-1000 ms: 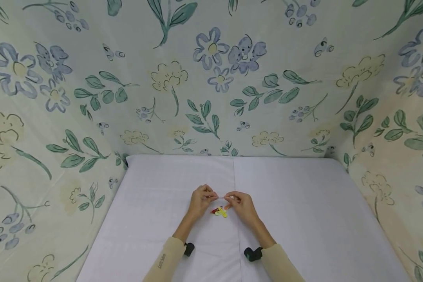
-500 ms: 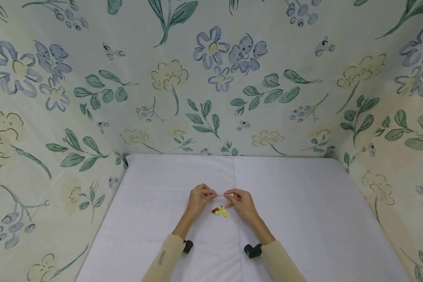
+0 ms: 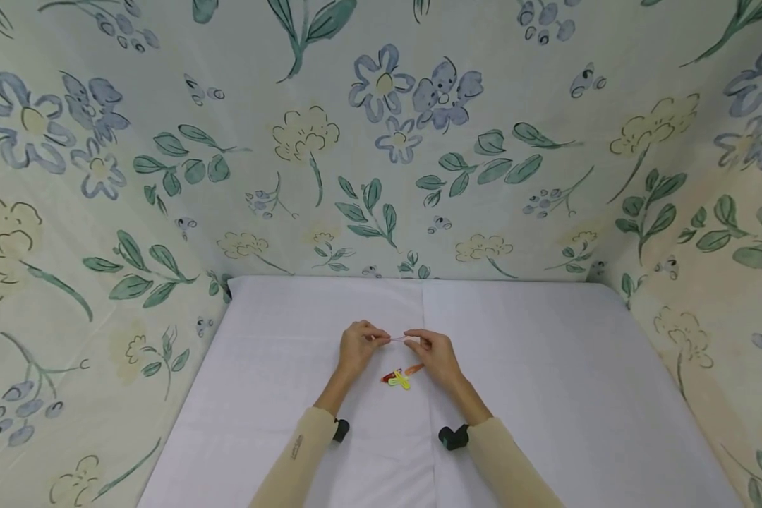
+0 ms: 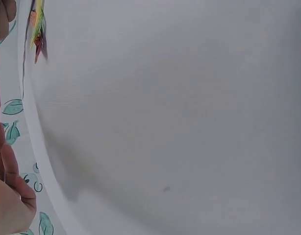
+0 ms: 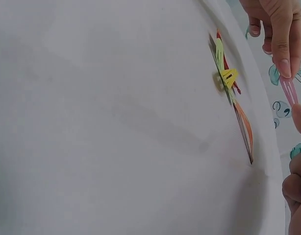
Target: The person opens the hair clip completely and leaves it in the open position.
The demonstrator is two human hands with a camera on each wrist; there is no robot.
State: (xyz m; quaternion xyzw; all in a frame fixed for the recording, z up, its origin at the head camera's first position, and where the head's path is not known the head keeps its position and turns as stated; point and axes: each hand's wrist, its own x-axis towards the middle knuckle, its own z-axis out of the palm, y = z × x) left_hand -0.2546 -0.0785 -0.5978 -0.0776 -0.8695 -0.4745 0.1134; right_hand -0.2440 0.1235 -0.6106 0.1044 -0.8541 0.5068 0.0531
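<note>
A pink snap hair clip is held between my two hands above the white table. My left hand pinches one end with thumb and fingers. At the other end, the fingertips of my right hand pinch it. The right wrist view shows slots along the pink clip, its ends covered by fingertips. Just below the hands, a small pile of hair clips lies on the cloth: a yellow clip, a red clip and an orange clip. Nothing but the pink clip is in either hand.
White cloth covers the table, with a crease running front to back near the middle. Floral fabric hangs behind and on both sides. Dark wrist cameras sit at the cuffs of beige sleeves.
Both hands have moved slightly away from the body with the pink hair clip between them. More of the orange clip shows now. The pile stays in place.
</note>
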